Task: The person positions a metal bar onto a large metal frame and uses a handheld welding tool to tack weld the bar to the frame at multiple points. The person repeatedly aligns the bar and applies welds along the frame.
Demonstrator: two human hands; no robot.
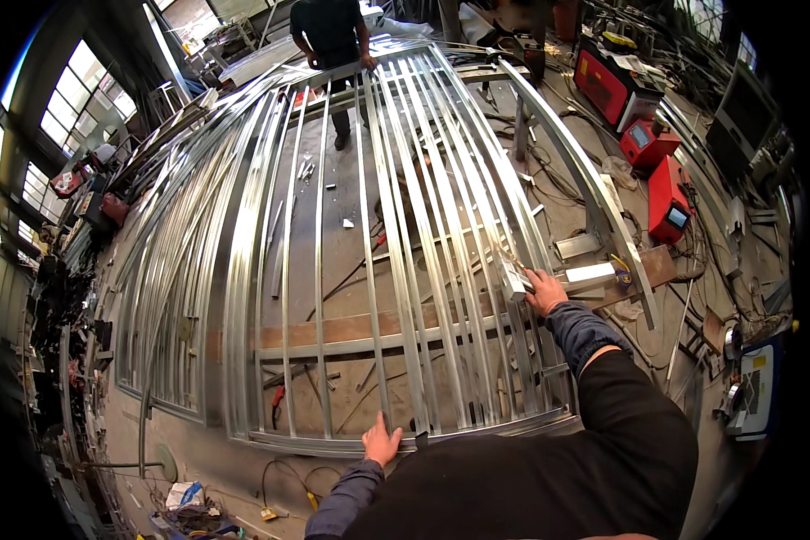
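Observation:
A large frame of long silvery metal bars [319, 270] lies in front of me. At its near rail [333, 445], my left hand [382, 442] has thumb and forefinger either side of the near end of one thin bar [375, 342]. My right hand [545, 292] is farther up on the right side, closed around a short silvery square tube [513, 281] above the bars. The tube's end points toward me; part of it is hidden by my fingers.
Across the frame stands another person [331, 40], hands at its far end. Loose bars [175, 270] are heaped on the left. Red machines [668, 200] and cables stand on the right. A curved metal beam [594, 184] runs beside the frame. Yellow-tipped cable [268, 513] lies near me.

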